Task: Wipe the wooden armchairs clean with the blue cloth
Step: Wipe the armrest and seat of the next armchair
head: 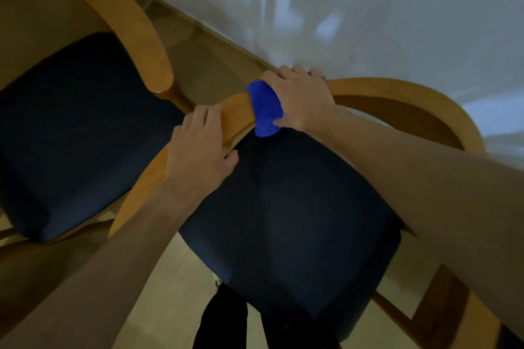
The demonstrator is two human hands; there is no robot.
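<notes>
Here, grip: the right hand (300,99) has its fingers curled over the blue cloth (265,109), wrapping it round the curved wooden rail (235,110) of the near armchair (397,102).
Cloth position: bunched on the rail, at the bend where the left armrest turns into the backrest; a tail of it hangs below the rail, over the dark seat cushion (289,221).
Other hand: the left hand (198,150) rests on the same rail, just beside the cloth, fingers draped over the top edge and the thumb on the inner side; it holds the wood and nothing else.
Rail axis: from the cloth the rail runs one way down and toward the person under the left hand, the other way round behind the right hand along the curved back.
Nearer hand: the right hand alone touches the cloth.
Likely step: sliding the cloth along the rail, the left hand steadying the chair.
Second armchair (136,25): to the left, well apart from the cloth, seemingly still to do.
Backdrop: a pale curtain (368,8) hangs behind the chairs.
</notes>
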